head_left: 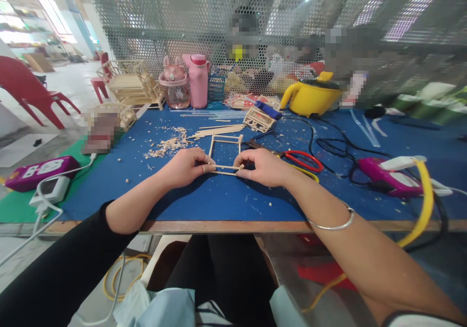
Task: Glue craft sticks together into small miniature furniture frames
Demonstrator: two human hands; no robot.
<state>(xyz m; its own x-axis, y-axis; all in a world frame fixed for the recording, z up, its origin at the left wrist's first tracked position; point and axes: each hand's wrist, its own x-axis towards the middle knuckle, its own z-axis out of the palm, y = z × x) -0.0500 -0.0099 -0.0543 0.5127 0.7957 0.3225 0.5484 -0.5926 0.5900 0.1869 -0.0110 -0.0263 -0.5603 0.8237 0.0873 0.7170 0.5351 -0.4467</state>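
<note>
Both hands are closed on a small wooden stick frame [225, 154] lying on the blue table [226, 198], near its front edge. The left hand [186, 166] pinches the near left corner, the right hand [263, 165] the near right corner, with a thin stick running between them; whether that stick is already joined to the frame is hard to tell from here. The frame's far end points away from the person. Between the hands and the table's front edge the blue surface is bare apart from a few chips. Wood shavings [167, 145] lie left of the frame, loose sticks [217, 131] just beyond it. Red-handled scissors [301, 160] sit just right of the right hand, with black cables [330, 147] and a pink glue gun [383, 173] further right.
</note>
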